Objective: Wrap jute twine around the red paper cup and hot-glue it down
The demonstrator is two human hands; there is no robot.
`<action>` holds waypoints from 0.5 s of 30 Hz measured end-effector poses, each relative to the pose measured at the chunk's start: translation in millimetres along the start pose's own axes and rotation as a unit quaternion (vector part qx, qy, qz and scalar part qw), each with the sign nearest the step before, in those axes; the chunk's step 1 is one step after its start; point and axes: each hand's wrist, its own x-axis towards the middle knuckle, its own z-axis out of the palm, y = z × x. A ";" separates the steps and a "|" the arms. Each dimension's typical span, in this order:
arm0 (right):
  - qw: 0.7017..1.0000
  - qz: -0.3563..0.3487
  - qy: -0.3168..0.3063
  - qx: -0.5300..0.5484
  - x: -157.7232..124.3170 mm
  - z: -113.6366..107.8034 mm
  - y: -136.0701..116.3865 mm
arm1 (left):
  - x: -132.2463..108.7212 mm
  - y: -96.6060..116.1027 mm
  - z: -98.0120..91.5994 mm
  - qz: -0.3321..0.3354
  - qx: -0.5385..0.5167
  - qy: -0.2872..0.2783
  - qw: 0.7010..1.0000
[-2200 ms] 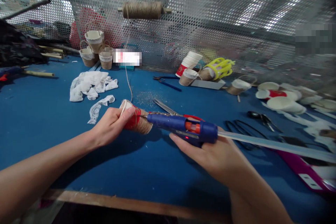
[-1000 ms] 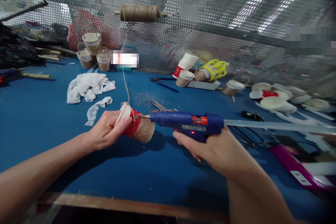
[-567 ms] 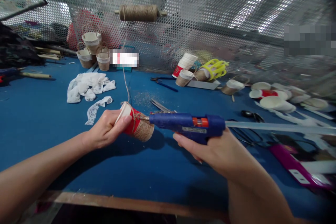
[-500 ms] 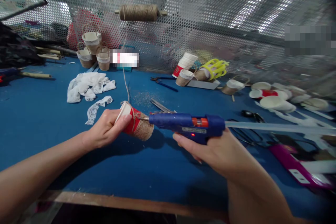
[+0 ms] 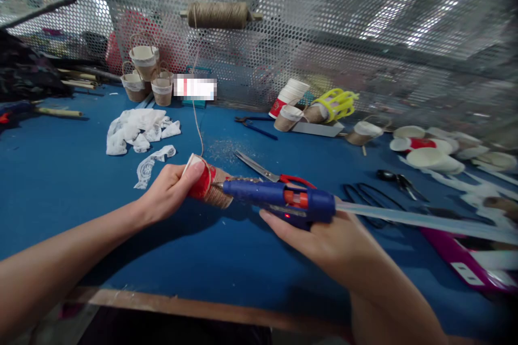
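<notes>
My left hand [image 5: 170, 191] grips a red and white paper cup [image 5: 198, 186] by its rim, thumb on the outside, the cup tipped on its side. Jute twine [image 5: 222, 191] is wound around its lower part. From the cup a strand runs up to a twine spool [image 5: 217, 15]. My right hand [image 5: 315, 242] is wrapped round the handle of a blue hot glue gun [image 5: 279, 199] with a lit red light. The gun's nozzle is at the cup's side, by the edge of the winding. A long clear glue stick [image 5: 388, 214] juts from its back.
Red-handled scissors [image 5: 259, 166] lie behind the gun. White lace [image 5: 137, 126] and finished twine-wrapped cups [image 5: 143, 64] are at back left. Pliers [image 5: 257, 125], stacked paper cups [image 5: 289, 97] and loose cups [image 5: 433, 159] sit further right, near a purple power strip [image 5: 455, 259].
The glue gun has moved left and slightly down, its nozzle tilting up a little. The cup has turned in my left hand, and its opening shows less. The scissors' red handle has come into sight.
</notes>
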 end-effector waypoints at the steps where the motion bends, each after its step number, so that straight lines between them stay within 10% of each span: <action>1: 1.000 -0.002 -0.007 0.002 -0.5 0.8 0.5 | 0.4 0.3 0.0 -0.007 -0.011 -0.002 1.000; 15: 0.995 0.084 -0.029 0.051 -0.9 7.3 -9.0 | 1.2 6.6 3.8 -0.032 -0.094 -0.032 0.995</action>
